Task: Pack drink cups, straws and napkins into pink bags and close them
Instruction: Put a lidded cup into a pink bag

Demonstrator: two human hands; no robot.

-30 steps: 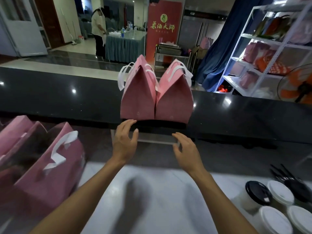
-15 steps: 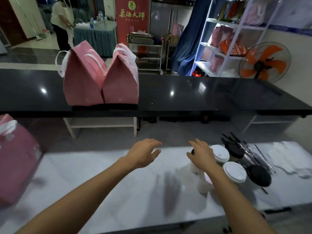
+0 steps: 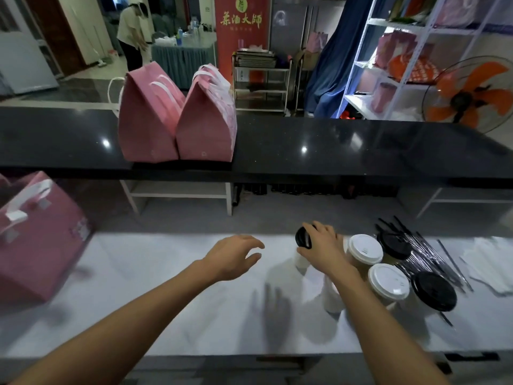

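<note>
Black-lidded cup point(image 3: 303, 247) is gripped by right hand point(image 3: 323, 250) fingers at two o'clock; left hand point(image 3: 233, 255) hangs open; likely light, crushable, best held mid-wall.

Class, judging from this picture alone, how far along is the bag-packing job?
Done: two closed pink bags stand on the black counter. In hand: the right hand grips a black-lidded cup; the left hand hovers open. Left: four more cups, the straws, the napkins and another pink bag.
</note>
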